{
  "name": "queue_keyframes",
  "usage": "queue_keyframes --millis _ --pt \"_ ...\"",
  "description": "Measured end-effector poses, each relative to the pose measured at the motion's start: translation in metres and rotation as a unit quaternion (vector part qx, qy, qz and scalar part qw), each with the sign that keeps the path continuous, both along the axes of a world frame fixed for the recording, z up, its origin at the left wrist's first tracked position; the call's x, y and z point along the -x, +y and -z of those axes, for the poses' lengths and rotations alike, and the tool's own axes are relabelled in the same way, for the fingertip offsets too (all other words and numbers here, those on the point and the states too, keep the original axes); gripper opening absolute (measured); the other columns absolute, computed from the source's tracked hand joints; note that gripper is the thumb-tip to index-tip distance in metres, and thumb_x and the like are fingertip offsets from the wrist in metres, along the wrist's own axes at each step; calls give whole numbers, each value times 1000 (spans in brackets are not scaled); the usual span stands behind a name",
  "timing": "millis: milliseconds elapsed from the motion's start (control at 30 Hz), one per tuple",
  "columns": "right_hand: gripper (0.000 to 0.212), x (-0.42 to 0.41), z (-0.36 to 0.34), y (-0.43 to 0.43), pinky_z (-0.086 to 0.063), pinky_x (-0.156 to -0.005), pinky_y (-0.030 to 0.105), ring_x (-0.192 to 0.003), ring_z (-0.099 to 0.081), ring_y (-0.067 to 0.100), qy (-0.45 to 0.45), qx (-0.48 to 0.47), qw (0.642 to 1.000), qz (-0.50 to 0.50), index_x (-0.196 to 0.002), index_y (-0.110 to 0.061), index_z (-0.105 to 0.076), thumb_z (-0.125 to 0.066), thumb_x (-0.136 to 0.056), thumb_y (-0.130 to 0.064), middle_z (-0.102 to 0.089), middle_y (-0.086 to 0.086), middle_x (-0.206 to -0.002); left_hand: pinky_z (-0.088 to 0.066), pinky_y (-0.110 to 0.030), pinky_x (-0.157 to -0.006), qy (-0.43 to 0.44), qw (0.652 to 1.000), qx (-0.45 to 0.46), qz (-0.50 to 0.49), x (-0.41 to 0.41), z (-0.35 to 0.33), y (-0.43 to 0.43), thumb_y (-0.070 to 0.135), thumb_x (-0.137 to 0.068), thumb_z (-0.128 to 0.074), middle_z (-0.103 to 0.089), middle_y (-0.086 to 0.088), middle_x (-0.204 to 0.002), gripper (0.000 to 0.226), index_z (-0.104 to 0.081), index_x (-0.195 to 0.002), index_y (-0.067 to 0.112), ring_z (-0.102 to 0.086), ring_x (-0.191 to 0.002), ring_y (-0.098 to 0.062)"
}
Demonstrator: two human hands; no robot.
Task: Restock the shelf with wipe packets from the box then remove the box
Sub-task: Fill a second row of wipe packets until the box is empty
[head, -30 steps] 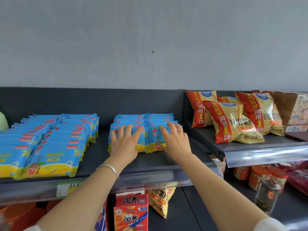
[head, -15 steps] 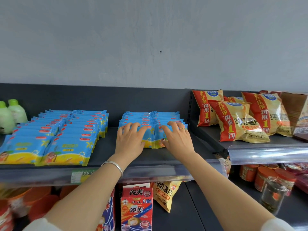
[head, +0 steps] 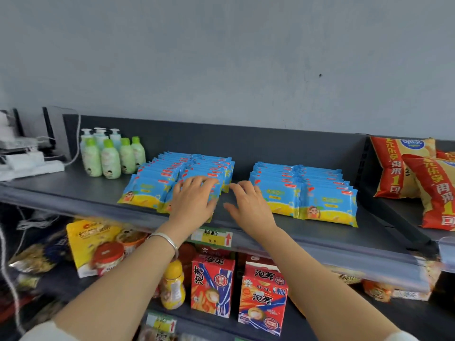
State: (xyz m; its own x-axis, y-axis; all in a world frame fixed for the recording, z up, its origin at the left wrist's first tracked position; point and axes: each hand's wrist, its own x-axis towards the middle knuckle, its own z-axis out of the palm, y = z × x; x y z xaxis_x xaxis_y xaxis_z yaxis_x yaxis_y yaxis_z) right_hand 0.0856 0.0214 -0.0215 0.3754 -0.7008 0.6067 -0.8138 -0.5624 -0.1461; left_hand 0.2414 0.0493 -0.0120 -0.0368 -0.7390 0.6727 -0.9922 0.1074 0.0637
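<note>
Resting left hand (head: 193, 199) flat on left wipe packets (head: 147, 190) near the shelf (head: 73, 190) front edge. Holding right hand (head: 248, 205) open, empty, just beside them.

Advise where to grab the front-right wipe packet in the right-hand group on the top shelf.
Probably take the front-right wipe packet by its right end seam, coming from the front right. It leans back on the packets behind and butts against its left neighbour, so only that end and the near edge look free, with bare shelf beside it.
</note>
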Motion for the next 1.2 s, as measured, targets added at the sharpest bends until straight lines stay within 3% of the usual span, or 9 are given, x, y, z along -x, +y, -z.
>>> queue_keyframes --millis 233,333,433,567,700,1033,1200 --pt "64 -54 -4 -13 -45 -98 42 -121 -45 30 -82 -178 980 17 -140 -19 -32 -58 -88 -47 -41 9 -132 -28 -41 -105 80 993 -81 -28 -69 6 -13 46 -89 -54 -38 3 -142 57 -34 -140 31 -32 -133 -20" --pt "70 -71 -4 -21 -47 -94 38 -117 -50 25 -183 -292 938 35 -136 -20 -33 -66 -81 -49 -46 7 -128 -27 -44 -107 88 991 -103 -22 -97 7 -22 53 -87 -52 -35 -1 -143 63 -30 -142 30 -29 -135 -22" --pt "69 -84 -7 -23 -48 -89 34 -114 -53 20 -282 -359 888 51 -132 -17 -33 -73 -80 -37 -51 5 -128 -16 -50 -112 80 987 -137 -11 -123 7 -32 63 -85 -47 -22 -2 -151 75 -21 -147 30 -15 -142 -21" --pt "60 -99 -10 -21 -47 -85 30 -107 -54 17 -332 -367 866 70 -128 -14 -34 -73 -82 -22 -55 3 -124 -5 -58 -113 39 979 -198 8 -143 10 -43 78 -78 -39 1 0 -159 89 -5 -149 36 6 -146 -24" --pt "64 -116 -11 -18 -52 -90 36 -110 -56 21 -301 -336 885 114 -130 -11 -30 -72 -83 -18 -54 7 -125 -3 -63 -111 4 969 -244 28 -154 15 -49 82 -76 -32 13 3 -158 91 3 -149 39 14 -145 -25" --pt "72 -129 -10 -12 -55 -88 36 -113 -58 21 -245 -294 915 125 -140 -21 -24 -70 -85 -22 -53 5 -128 -3 -61 -113 -15 976 -210 51 -166 17 -56 74 -84 -30 6 2 -159 78 -3 -149 38 10 -146 -23" --pt "63 -124 -9 -16 -53 -92 40 -111 -56 19 -291 -287 906 107 -135 -27 -31 -68 -85 -31 -53 2 -128 0 -60 -112 -4 984 -162 75 -155 13 -56 66 -90 -30 -5 3 -158 67 -12 -148 37 4 -146 -19"
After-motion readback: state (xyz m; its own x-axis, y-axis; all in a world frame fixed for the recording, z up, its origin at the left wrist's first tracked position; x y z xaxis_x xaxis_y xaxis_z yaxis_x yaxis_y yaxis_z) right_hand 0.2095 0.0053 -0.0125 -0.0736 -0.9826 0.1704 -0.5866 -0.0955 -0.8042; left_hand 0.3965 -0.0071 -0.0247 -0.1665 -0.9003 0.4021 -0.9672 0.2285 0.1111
